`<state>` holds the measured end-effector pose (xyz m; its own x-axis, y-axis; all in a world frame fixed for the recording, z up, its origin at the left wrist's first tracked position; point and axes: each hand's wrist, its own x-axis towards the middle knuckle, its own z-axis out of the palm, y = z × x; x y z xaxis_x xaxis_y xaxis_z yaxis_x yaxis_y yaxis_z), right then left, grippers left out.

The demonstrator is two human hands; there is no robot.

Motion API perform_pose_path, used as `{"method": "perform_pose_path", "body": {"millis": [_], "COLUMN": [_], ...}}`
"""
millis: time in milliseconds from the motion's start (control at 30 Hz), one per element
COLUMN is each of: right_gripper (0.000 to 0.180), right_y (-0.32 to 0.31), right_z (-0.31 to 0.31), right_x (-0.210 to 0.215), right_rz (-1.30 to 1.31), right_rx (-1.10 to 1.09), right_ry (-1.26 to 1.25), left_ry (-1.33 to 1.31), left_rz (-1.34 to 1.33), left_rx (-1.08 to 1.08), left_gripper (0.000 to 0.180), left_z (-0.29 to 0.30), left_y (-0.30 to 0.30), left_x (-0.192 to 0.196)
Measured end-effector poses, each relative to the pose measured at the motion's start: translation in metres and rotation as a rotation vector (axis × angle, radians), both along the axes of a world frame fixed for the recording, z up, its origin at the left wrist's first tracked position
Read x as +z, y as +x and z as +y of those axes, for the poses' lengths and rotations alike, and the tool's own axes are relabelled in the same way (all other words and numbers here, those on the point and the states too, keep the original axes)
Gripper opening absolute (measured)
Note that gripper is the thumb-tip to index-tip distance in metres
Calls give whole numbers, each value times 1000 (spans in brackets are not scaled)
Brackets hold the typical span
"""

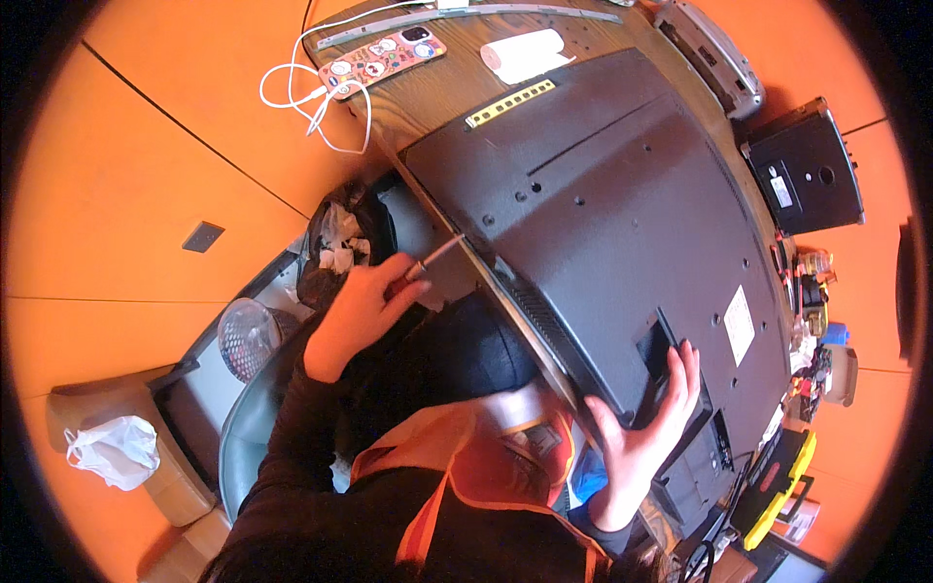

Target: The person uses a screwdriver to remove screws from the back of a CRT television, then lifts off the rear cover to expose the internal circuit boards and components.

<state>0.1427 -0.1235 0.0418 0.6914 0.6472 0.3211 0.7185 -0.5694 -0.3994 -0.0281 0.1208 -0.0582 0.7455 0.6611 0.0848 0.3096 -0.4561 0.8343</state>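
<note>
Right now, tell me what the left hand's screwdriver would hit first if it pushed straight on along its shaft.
The left hand aims the screwdriver up and right at the near edge of the black monitor back panel. It would likely meet that edge seam first; the tip already looks at it, though depth is unclear.

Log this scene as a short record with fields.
left hand: left hand holds a screwdriver, tip at the edge of the monitor back
right hand: right hand grips the near edge of the monitor back
surface: wooden table
on table: phone, white cable, paper roll
below: bin with crumpled paper
</note>
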Motion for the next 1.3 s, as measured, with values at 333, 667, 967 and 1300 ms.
{"method": "perform_pose_path", "body": {"millis": [333, 667, 967, 1300], "right_gripper": [28, 25, 19, 39], "right_y": [-19, -45, -50, -85], "right_z": [-30, -47, -49, -70], "right_x": [-14, -27, -34, -71], "right_rz": [-321, -203, -155, 362], "right_rx": [290, 226, 299, 301], "right_ry": [338, 344, 365, 229], "left_ry": [-390, -2003, -923, -859], "left_rz": [-236, -1204, -943, -635], "left_rx": [-152, -793, -6, -670], "left_gripper": [16, 30, 28, 28], "left_z": [3, -60, -128, -190], "left_y": [12, 50, 10, 24], "left_x": [-38, -63, -45, -13]}}
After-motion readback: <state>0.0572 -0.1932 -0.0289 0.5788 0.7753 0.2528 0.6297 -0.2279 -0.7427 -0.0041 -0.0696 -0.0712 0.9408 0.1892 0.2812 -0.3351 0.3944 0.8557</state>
